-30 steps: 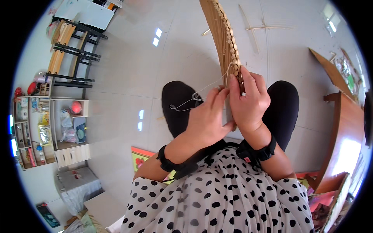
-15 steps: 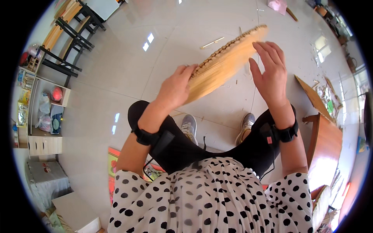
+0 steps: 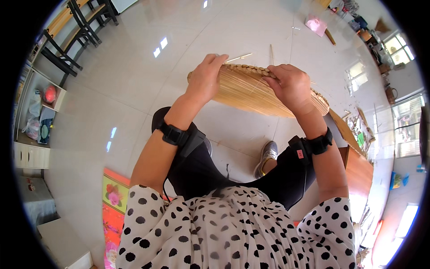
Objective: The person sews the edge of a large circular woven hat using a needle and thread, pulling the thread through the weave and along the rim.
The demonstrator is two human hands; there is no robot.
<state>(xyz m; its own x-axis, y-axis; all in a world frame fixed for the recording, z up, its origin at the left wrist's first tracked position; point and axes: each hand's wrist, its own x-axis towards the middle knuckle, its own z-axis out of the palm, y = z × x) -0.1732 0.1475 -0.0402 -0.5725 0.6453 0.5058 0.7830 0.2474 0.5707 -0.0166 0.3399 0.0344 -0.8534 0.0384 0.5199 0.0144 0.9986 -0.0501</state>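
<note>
A flat, fan-like piece of pale straw [image 3: 242, 94] with a thick braided edge is held up above the floor, over my knees. The braid runs along its far side and the loose straw ends face me. My left hand [image 3: 204, 80] is closed round the braided edge near the left end, its fingers partly hidden behind. Farther right, my right hand [image 3: 289, 87] pinches the same braid between thumb and fingers. One thin straw sticks up from the braid beside the right hand.
A brown wooden piece of furniture [image 3: 359, 172] stands near my right leg, with straw scraps [image 3: 358, 127] beyond it. Chairs [image 3: 67, 45] and a shelf unit [image 3: 56, 96] line the left. A pink bag [image 3: 316, 26] lies far right; a flowered mat [image 3: 114, 197] is at lower left.
My right hand, apart from the straw piece before, now grips its braided edge. The piece has swung from a steep slant to nearly level, its right end lower.
</note>
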